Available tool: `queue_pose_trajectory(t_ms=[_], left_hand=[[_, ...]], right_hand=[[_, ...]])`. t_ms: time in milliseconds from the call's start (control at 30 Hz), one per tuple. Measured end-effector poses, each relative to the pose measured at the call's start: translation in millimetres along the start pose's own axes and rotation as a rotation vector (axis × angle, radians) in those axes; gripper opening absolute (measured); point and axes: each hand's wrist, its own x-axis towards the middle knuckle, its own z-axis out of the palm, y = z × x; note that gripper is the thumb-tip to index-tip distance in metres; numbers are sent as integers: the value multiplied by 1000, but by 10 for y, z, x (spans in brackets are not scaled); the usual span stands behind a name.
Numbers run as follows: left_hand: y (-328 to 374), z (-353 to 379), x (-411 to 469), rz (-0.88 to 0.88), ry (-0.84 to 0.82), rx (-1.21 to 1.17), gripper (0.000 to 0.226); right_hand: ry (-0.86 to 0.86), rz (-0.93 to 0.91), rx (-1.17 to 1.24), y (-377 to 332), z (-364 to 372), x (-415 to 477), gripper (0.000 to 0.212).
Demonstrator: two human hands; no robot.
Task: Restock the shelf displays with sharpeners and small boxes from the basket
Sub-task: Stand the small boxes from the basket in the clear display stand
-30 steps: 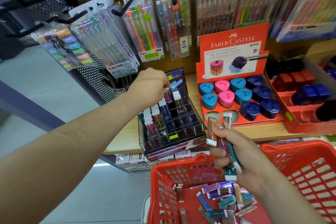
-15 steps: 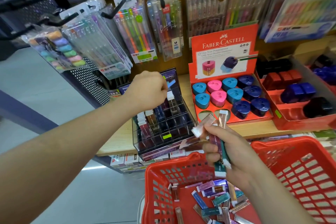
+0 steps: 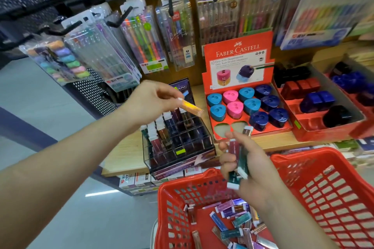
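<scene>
Newly pinching an orange box point(image 3: 192, 108) over the rack point(image 3: 178, 147) with left hand point(image 3: 149, 101), gripping spare boxes point(image 3: 241, 159) in right hand point(image 3: 249, 170); mid-restock, next: stand it in an empty slot.

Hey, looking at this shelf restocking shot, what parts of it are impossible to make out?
1. Head view: print on the orange box pinched by the left hand, smeared by motion blur.
2. Head view: how many small boxes the right hand holds; its fingers cover them.
3. Head view: near end of the basket, cut off by the bottom edge.
4. Head view: front slots of the display case, too dark and reflective to tell if filled.
</scene>
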Motion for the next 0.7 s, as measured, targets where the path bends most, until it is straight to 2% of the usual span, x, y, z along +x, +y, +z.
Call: queue_pose_trajectory(t_ms=[100,267,467,600,700], left_hand=[[-127,-88,129,45,121,212,11],[-281,33,228,164,141,490,10],[-288,151,314,247,138,598,15],[-257,176,340,316,98,704,18],[-213,160,360,348,71,748,19]], right_hand=[[-22,15,105,-20,-48,-8,17],[-27,24,168,-22,-83,33,30],[-53,66,93,-26,-129,62,15],[-14,21,-23,-37,-124,70,33],[4,13,-66,-53,-109,54,32]])
